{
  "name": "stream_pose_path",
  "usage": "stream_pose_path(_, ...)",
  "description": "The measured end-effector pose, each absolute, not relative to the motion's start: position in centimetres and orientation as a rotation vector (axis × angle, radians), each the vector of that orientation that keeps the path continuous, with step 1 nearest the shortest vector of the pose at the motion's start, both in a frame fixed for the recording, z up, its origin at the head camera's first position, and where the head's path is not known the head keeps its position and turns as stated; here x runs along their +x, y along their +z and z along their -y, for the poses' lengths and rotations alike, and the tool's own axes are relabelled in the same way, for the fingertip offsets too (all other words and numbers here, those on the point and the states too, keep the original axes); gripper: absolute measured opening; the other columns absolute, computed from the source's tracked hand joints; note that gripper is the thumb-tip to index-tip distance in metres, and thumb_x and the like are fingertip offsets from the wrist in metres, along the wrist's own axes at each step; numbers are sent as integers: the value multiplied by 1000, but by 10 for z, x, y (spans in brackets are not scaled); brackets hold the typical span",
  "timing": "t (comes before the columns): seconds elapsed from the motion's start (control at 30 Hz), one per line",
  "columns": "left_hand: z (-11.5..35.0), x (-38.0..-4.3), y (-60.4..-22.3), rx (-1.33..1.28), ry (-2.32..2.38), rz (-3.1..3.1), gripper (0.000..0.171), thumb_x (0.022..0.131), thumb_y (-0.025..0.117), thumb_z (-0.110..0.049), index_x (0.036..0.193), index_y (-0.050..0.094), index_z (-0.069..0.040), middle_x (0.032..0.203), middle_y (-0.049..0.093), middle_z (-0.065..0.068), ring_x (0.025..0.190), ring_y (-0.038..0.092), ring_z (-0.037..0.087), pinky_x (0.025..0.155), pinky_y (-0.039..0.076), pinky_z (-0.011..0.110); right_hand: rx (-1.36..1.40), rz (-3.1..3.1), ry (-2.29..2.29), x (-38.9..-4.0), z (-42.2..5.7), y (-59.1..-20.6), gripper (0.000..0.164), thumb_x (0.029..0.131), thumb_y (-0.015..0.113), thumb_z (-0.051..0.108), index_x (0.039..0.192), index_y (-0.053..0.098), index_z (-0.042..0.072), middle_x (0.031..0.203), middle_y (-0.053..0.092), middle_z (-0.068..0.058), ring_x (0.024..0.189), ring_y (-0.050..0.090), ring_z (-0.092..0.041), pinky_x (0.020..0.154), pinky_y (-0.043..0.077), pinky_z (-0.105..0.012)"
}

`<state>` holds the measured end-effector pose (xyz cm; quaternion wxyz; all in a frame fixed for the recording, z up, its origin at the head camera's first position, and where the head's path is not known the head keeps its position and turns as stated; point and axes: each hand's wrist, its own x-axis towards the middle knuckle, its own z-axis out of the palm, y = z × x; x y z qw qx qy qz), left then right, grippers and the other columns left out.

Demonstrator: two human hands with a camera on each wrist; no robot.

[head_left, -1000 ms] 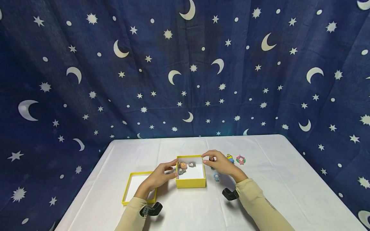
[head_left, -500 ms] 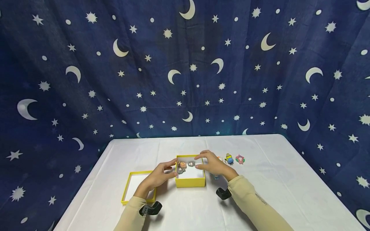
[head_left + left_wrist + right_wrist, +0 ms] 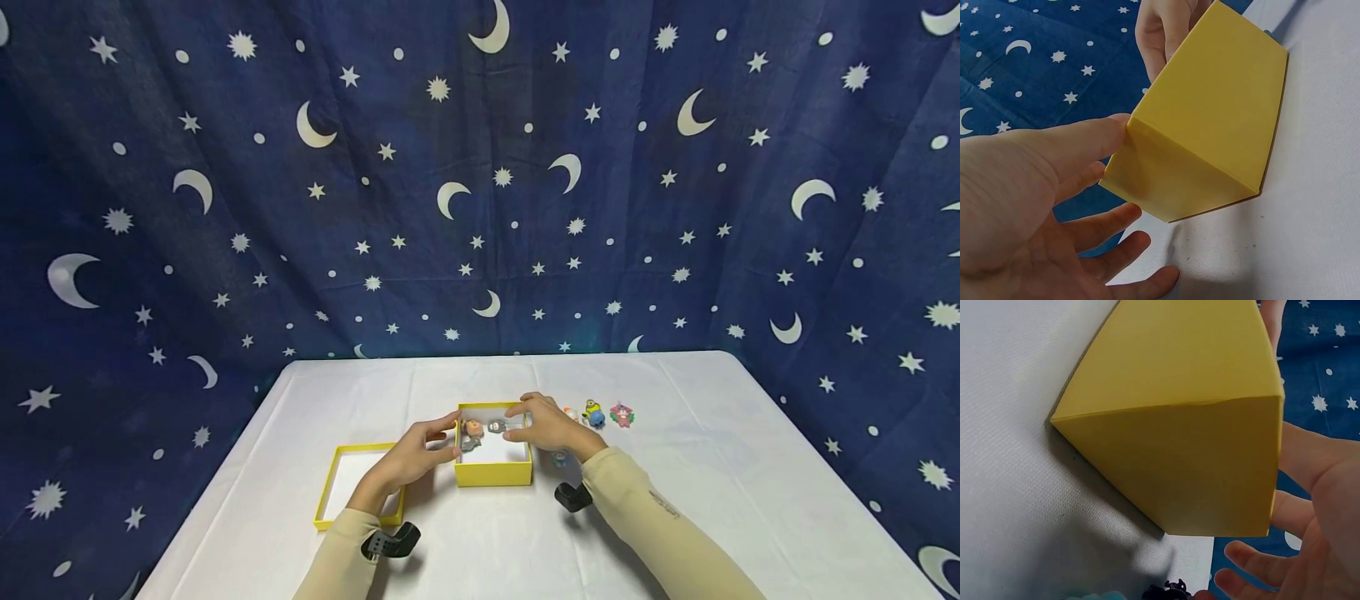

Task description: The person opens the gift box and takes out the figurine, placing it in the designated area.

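An open yellow box (image 3: 493,475) with a white inside stands mid-table. At its left inner side lies a figurine with a brown head (image 3: 472,428) and grey lower part; a small grey figurine (image 3: 497,426) lies near the back. My left hand (image 3: 408,458) touches the box's left side, thumb at the near corner, other fingers spread apart, as the left wrist view shows. My right hand (image 3: 553,425) reaches over the right wall, thumb and forefinger apart above the inside. In the right wrist view its other fingers (image 3: 1260,565) stay outside, and nothing shows in them.
The box's lid (image 3: 352,479), yellow-rimmed and white inside, lies at left, partly under my left forearm. Right of the box are a yellow-and-blue minion figurine (image 3: 594,414), a pink one (image 3: 622,414), a pale blue one (image 3: 560,458) and a partly hidden orange-and-white one (image 3: 571,412).
My right hand has moved left, from beside the box's right wall to over it. An orange-and-white figurine has come into view behind it. The left hand and the box stay put.
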<state>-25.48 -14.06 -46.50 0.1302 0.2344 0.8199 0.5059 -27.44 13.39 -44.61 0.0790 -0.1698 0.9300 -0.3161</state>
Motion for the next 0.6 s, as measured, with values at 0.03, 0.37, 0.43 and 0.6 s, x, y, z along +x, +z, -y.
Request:
stream_pose_path(0.03,140,-255,-465,678,1467,-2383,63,99,63,-10,156,37,-3,160,38,23,140,43,52,116,32,66,-500,-2791,-926,-275,-133,-446,44,89,77,29,126,71,6,152,45,-28,141,39,-47,115,35,-62)
stream_pose_path(0.37,138,-254,-463,578,1479,-2397,62,98,66,-11,155,42,-10,158,43,21,141,43,48,117,31,65,-389,-2813,-760,-281,-121,-442,51,88,77,37,124,71,0,158,41,-24,149,32,-41,120,31,-59)
stream_pose_path(0.43,138,-254,-463,560,1481,-2396,62,98,66,-11,155,42,-11,157,44,21,142,43,47,117,31,65,-389,-2817,-734,-282,-119,-442,51,88,77,37,121,72,-1,156,44,-24,147,34,-41,119,33,-59)
stream_pose_path(0.6,137,-254,-464,554,1474,-2399,62,98,66,-12,155,42,-11,157,44,21,141,43,47,117,31,66,-376,-2817,-702,-284,-117,-445,49,87,78,39,117,74,0,140,58,-17,135,45,-37,113,40,-56)
